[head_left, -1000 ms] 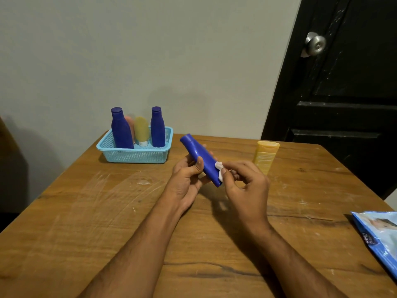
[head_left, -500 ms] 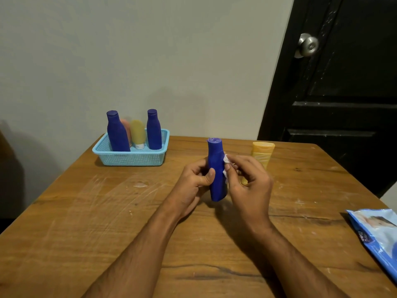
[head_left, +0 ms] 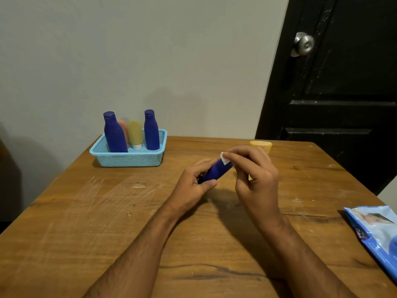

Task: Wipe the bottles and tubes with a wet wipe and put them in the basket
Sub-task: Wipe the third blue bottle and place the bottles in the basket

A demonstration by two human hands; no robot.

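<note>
My left hand (head_left: 194,183) grips a dark blue bottle (head_left: 217,172), tilted with its upper end toward the right, above the table's middle. My right hand (head_left: 255,175) pinches a small white wet wipe (head_left: 225,159) against that upper end. A light blue basket (head_left: 129,157) stands at the back left. In it are two upright blue bottles (head_left: 113,134) (head_left: 151,131), a yellow tube (head_left: 135,134) and a pink tube (head_left: 124,127). A yellow tube (head_left: 261,144) stands behind my right hand, mostly hidden.
A blue wet-wipe packet (head_left: 378,235) lies at the table's right edge. A black door (head_left: 335,93) with a metal knob (head_left: 304,44) stands at the back right. The wooden table (head_left: 86,222) meets a grey wall at the back.
The blue bottle went from leaning left to upright, and now leans right and lower in my left hand. My right hand with the wipe moved up to its upper end.
</note>
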